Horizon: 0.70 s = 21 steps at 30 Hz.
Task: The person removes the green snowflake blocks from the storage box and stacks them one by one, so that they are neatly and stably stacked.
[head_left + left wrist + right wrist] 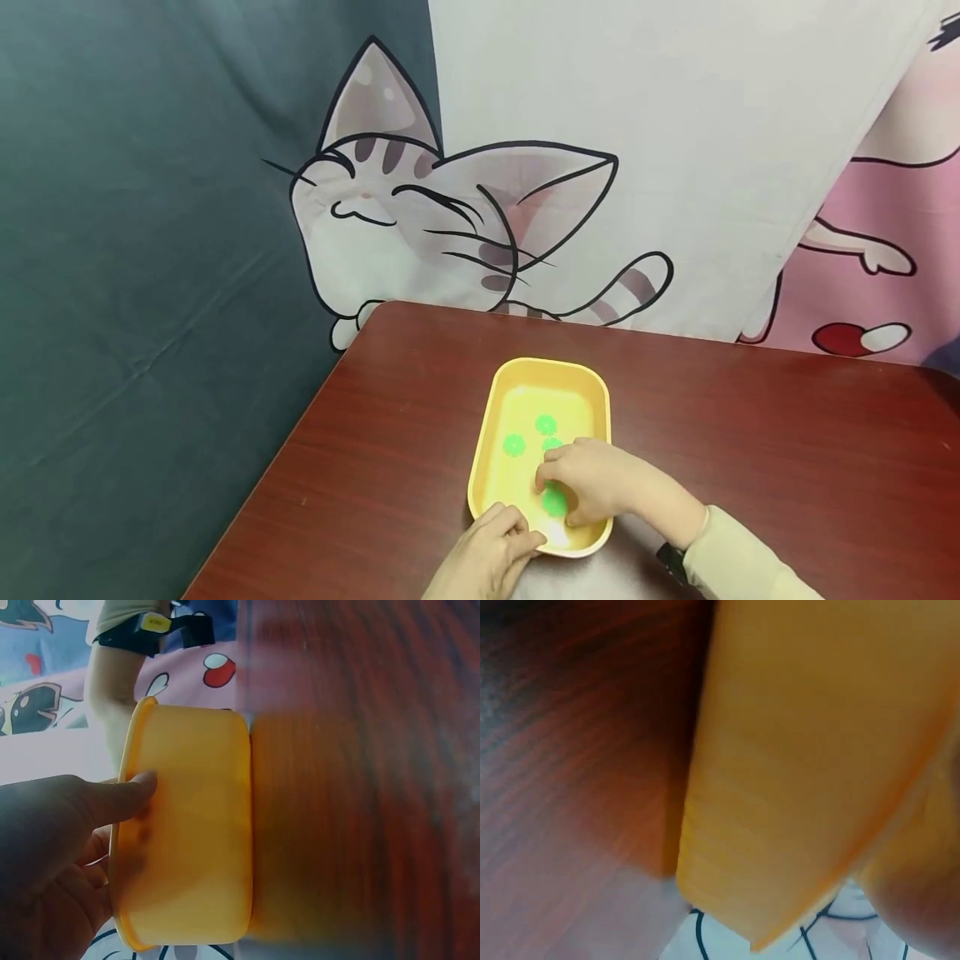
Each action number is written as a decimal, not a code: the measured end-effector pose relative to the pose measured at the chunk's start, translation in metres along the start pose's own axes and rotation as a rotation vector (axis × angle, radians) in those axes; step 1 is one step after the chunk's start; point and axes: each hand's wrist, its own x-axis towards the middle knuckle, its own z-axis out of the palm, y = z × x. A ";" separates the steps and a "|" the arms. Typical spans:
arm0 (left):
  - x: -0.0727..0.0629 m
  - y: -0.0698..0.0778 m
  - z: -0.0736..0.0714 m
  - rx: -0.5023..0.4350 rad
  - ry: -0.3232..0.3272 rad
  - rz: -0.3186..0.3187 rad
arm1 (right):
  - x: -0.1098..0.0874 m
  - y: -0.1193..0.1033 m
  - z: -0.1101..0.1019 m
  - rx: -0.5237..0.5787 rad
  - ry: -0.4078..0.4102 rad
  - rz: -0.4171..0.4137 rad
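A yellow plastic tray (543, 373) with rounded corners lies on the table. My left hand (491, 550) grips its near left rim; in the left wrist view the thumb (139, 791) presses the outer wall and the other fingers lie behind the rim. Inside the tray are several small flat green pieces with scalloped edges, among them one at the left (514, 444) and one farther back (546, 425). My right hand (596, 479) reaches over the right rim, its bent fingers and thumb around a near green piece (555, 502). Whether they pinch it cannot be made out.
The reddish-brown wooden table (750, 450) extends to both sides of the tray. Behind it hangs a white cloth with a cartoon cat (405, 217), and a dark green cloth (150, 250) hangs at the left. A dark band (127, 636) circles the right wrist.
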 end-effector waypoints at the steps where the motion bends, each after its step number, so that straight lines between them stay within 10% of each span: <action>1: 0.000 0.000 0.001 -0.008 0.006 0.005 | 0.001 -0.001 0.002 -0.021 -0.001 -0.007; 21: 0.002 -0.008 0.003 -0.051 0.051 0.119 | 0.009 -0.006 0.011 -0.199 0.042 -0.087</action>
